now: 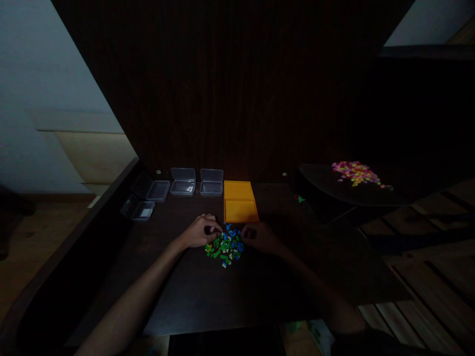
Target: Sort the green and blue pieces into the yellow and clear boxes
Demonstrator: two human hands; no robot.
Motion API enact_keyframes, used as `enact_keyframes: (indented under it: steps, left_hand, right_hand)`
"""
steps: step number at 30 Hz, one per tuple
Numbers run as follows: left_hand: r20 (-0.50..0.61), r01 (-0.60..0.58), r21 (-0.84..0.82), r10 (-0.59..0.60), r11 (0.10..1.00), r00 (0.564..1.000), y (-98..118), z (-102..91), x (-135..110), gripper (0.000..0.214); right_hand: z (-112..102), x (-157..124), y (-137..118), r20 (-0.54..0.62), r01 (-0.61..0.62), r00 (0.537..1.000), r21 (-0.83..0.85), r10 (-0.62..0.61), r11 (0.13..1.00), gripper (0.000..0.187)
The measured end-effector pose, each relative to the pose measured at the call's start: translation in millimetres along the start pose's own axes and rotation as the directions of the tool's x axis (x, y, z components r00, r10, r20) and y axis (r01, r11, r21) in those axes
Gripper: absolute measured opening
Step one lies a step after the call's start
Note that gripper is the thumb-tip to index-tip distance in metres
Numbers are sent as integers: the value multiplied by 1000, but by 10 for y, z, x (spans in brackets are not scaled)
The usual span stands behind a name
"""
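A small heap of tiny blue, green and yellow pieces [225,244] lies on the dark table [193,291] in front of me. My left hand [201,231] rests at the heap's left edge with its fingers curled together. My right hand [260,237] sits at the heap's right edge, in shadow, fingers also curled. What either hand pinches is too small and dark to make out. Just behind the heap stands an open orange box [240,202].
Several clear plastic cases [182,182] with open lids line the table's back left. A second pile of pink and yellow pieces [355,173] lies on a dark round surface at the right. A dark wooden panel rises behind the table.
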State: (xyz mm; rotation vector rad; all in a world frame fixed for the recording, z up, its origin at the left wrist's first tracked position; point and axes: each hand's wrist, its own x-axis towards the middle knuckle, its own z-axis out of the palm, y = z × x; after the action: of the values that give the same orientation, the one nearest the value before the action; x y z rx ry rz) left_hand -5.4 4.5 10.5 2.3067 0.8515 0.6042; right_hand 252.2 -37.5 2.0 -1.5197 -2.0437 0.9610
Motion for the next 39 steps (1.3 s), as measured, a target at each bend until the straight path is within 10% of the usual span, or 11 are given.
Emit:
enact_keyframes:
  steps: [39]
  left_hand:
    - [-55, 69, 50, -66, 996, 996, -9, 37, 51, 27]
  right_hand:
    - [-11, -20, 31, 65, 63, 996, 21, -64, 998, 20]
